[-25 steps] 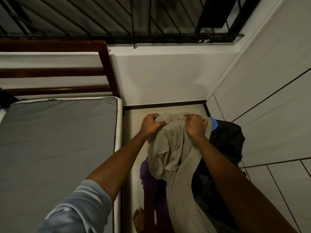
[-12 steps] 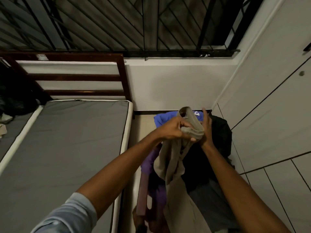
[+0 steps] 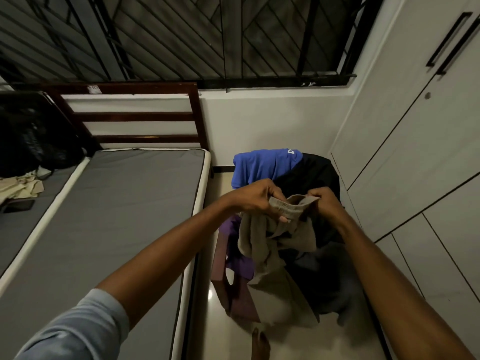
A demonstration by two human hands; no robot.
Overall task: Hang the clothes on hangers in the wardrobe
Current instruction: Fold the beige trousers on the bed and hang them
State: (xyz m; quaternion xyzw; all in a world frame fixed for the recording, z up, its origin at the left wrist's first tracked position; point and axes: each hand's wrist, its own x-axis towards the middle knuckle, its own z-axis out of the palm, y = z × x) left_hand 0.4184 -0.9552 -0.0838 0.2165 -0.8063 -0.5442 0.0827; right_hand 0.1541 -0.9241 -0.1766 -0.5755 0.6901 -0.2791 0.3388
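I hold a khaki-beige garment (image 3: 259, 242) by its waistband in front of me, above a chair piled with clothes. My left hand (image 3: 257, 198) grips the left part of the band with curled fingers. My right hand (image 3: 322, 203) pinches the band's right end. The cloth hangs down in folds over the pile. On the chair lie a blue shirt (image 3: 262, 165), a black garment (image 3: 311, 175) and a purple one (image 3: 239, 261). The white wardrobe (image 3: 415, 157) with closed doors and black handles stands at the right. No hanger is in view.
A bed with a grey mattress (image 3: 109, 219) and dark wooden headboard (image 3: 135, 118) fills the left. A black bag (image 3: 33, 136), beige cloth and a phone lie at its far left. A barred window (image 3: 207, 35) runs across the back wall. My bare foot (image 3: 259, 344) shows on the tiled floor.
My view has tilted up, showing more window and wardrobe. My hands have come together and shifted along the waistband, now holding it lower and bunched, with the blue shirt uncovered behind.
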